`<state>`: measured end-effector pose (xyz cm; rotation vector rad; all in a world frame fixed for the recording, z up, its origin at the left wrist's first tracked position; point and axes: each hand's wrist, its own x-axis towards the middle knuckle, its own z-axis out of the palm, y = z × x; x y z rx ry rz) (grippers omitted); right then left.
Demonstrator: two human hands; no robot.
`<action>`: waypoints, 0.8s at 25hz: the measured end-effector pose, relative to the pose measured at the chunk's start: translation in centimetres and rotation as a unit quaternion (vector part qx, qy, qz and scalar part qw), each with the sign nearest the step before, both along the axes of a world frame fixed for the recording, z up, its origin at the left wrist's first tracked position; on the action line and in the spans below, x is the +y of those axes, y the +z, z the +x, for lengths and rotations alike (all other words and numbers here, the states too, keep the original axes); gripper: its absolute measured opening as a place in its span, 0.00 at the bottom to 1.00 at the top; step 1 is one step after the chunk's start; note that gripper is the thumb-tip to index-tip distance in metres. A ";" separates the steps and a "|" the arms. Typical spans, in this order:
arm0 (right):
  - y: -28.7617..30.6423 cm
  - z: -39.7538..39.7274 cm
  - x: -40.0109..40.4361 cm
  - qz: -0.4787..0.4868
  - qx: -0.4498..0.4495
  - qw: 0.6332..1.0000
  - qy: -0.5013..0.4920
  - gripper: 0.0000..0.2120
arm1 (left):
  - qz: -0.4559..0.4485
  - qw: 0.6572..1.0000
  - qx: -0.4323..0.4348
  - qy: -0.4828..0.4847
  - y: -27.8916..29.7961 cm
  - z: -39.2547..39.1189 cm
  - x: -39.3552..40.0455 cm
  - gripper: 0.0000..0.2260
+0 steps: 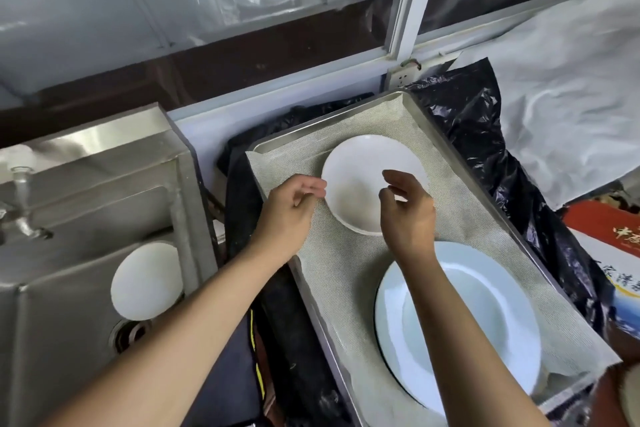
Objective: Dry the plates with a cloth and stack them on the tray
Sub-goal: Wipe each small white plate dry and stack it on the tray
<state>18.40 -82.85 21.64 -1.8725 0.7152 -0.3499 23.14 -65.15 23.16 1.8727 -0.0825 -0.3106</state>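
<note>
A small white plate (360,177) lies on the cloth-lined metal tray (408,97). My left hand (289,210) hovers at its left rim, fingers loosely curled and holding nothing. My right hand (405,208) hangs over the plate's right side, fingers apart and empty. A larger pale blue plate (485,315) rests at the near end of the tray, partly under my right forearm. Another white plate (145,282) leans inside the steel sink (69,218) on the left. The grey cloth (346,270) covers the tray floor.
A tap (24,215) sticks out at the sink's left. Black plastic sheeting (485,135) surrounds the tray at the back and right. A red and white printed box (609,253) lies at the right edge. A window frame (405,10) runs behind.
</note>
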 end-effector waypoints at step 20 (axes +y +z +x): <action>6.1 -4.6 26.1 0.030 -0.063 0.982 0.174 0.13 | -0.057 0.985 -0.018 0.160 5.5 -10.3 25.8 0.12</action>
